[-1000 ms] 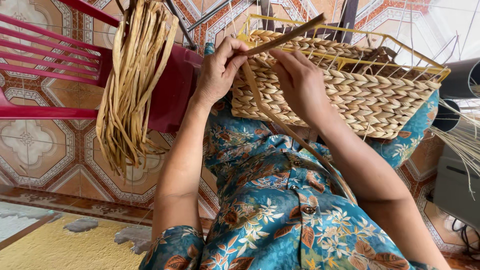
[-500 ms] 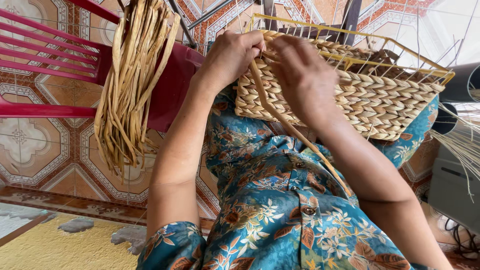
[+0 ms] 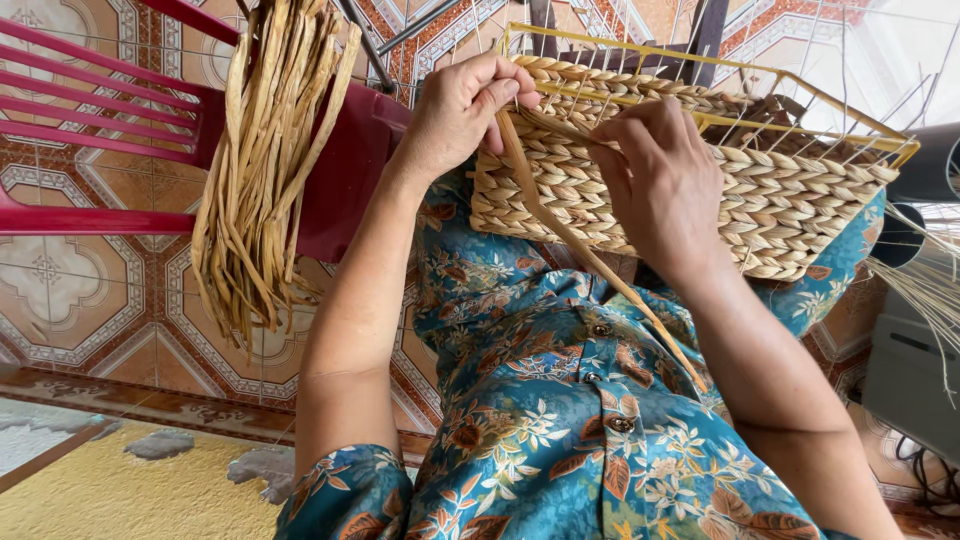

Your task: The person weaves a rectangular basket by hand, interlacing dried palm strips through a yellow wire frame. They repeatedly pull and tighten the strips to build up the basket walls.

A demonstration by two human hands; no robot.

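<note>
A half-woven straw basket (image 3: 800,210) on a yellow wire frame (image 3: 700,60) rests on my lap. My left hand (image 3: 455,115) grips the basket's near-left corner and pinches a long dried straw strand (image 3: 590,260) that trails down across my blue floral clothing. My right hand (image 3: 660,185) presses against the woven side, fingertips on the same strand near the top rim. Part of the weave is hidden behind my right hand.
A bundle of dried straw strands (image 3: 265,170) hangs over a red plastic chair (image 3: 100,130) at the left. Patterned floor tiles (image 3: 70,290) lie below. A dark grey object (image 3: 915,370) with loose straw stands at the right.
Both hands moved closer to the basket's top rim. The strand that stuck up over the rim now runs down the basket's side across my lap.
</note>
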